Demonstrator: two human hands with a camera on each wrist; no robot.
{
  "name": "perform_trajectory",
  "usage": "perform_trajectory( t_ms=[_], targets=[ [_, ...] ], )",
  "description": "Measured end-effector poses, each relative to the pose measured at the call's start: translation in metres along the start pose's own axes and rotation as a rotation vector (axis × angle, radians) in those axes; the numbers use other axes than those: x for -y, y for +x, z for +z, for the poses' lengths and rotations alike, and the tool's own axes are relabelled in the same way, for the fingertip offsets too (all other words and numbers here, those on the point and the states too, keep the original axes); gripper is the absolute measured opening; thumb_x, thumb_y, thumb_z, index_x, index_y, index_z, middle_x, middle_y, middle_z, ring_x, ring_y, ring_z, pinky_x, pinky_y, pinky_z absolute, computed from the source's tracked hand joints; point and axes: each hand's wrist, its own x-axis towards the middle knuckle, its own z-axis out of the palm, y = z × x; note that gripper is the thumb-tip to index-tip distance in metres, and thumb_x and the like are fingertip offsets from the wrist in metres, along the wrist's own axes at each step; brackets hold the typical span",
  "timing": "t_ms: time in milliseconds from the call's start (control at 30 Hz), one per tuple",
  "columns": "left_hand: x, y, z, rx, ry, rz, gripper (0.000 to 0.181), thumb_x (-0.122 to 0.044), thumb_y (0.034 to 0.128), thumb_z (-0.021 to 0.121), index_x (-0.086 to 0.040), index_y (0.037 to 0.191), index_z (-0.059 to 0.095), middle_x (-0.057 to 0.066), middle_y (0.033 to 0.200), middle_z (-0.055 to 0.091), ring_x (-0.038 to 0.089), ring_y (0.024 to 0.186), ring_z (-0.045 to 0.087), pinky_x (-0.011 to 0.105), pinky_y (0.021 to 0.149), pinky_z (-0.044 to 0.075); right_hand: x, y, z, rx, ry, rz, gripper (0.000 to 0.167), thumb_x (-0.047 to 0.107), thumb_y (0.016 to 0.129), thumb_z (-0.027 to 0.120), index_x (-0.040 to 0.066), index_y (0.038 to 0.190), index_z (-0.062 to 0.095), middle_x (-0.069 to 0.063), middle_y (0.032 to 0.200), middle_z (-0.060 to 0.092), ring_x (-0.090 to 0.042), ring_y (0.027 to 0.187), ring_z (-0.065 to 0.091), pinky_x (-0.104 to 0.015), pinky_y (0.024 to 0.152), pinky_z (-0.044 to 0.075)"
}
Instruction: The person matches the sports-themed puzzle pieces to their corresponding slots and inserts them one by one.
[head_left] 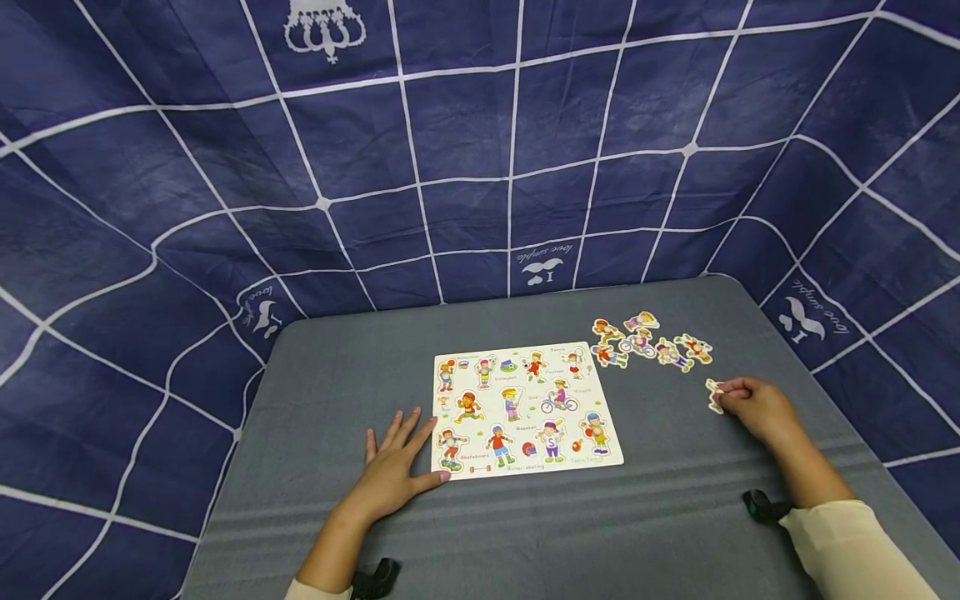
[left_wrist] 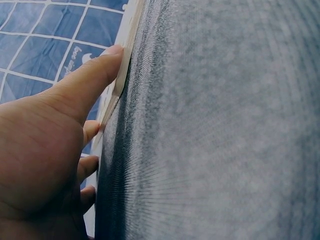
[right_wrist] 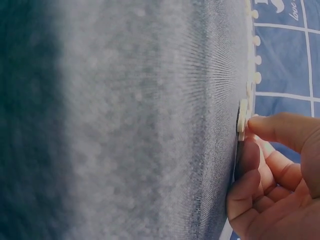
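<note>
A flat puzzle board (head_left: 528, 412) printed with sports figures lies on the grey table. At its lower left corner rests my left hand (head_left: 392, 475), palm down with fingers spread. In the left wrist view, the thumb (left_wrist: 100, 70) presses on the board's pale edge (left_wrist: 121, 75). Off to the right, my right hand (head_left: 759, 408) pinches a small figure-shaped puzzle piece (head_left: 714, 396) between thumb and curled fingers. The right wrist view shows this piece (right_wrist: 242, 117) edge-on, low at the table surface; the exact finger contact is partly hidden.
Several loose figure pieces (head_left: 637, 343) lie in a cluster beyond the board's upper right corner. Pale round knobs (right_wrist: 257, 77) show past the piece in the right wrist view. Blue cloth (head_left: 465, 208) with white lines surrounds the table's back and sides.
</note>
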Motion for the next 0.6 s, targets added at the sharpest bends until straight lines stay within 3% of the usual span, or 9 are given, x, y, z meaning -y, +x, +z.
perform_trajectory(
  t_ms=[267, 600],
  targets=[
    [0.000, 0.000, -0.001, 0.011, 0.004, -0.004, 0.096, -0.068, 0.0818, 0.071, -0.028, 0.160, 0.033, 0.009, 0.170, 0.020, 0.038, 0.159, 0.007, 0.077, 0.116, -0.006, 0.004, -0.005, 0.001, -0.006, 0.006, -0.010, 0.026, 0.016, 0.095, 0.066, -0.007, 0.105, 0.069, -0.004, 0.081, 0.073, 0.008, 0.061, 0.048, -0.022, 0.056, 0.039],
    [-0.002, 0.000, -0.002, 0.018, 0.002, -0.005, 0.096, -0.067, 0.0822, 0.071, -0.028, 0.160, 0.032, 0.009, 0.170, 0.019, 0.039, 0.159, 0.006, 0.077, 0.116, -0.007, 0.019, -0.011, 0.005, -0.045, 0.047, -0.029, 0.024, 0.016, 0.094, 0.068, -0.007, 0.104, 0.069, -0.004, 0.081, 0.073, 0.012, 0.063, 0.049, -0.019, 0.057, 0.041]
  ],
)
